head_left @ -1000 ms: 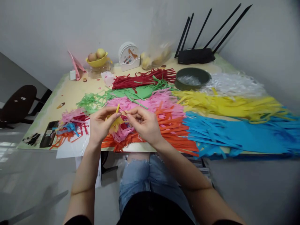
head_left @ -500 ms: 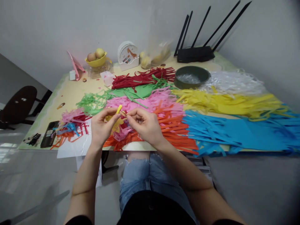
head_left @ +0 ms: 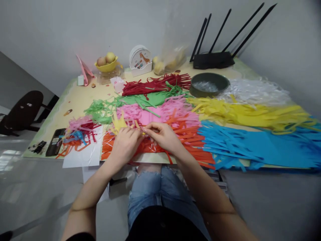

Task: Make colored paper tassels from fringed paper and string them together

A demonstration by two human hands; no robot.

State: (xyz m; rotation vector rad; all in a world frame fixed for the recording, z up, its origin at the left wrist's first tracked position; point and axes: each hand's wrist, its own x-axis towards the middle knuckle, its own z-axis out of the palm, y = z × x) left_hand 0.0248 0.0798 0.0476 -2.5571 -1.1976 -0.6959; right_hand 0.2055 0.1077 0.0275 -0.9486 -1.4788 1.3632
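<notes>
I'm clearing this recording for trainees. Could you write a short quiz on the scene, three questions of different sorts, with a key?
1. Multiple choice: which paper lies between the green paper and the orange strips?
a) white
b) pink paper
c) blue

2. True or false: the left hand and the right hand are close together.

3. Count: how many antennas rise from the black router?

Key:
1. b
2. True; the fingers of both nearly meet above the coloured strips.
3. Five
</notes>
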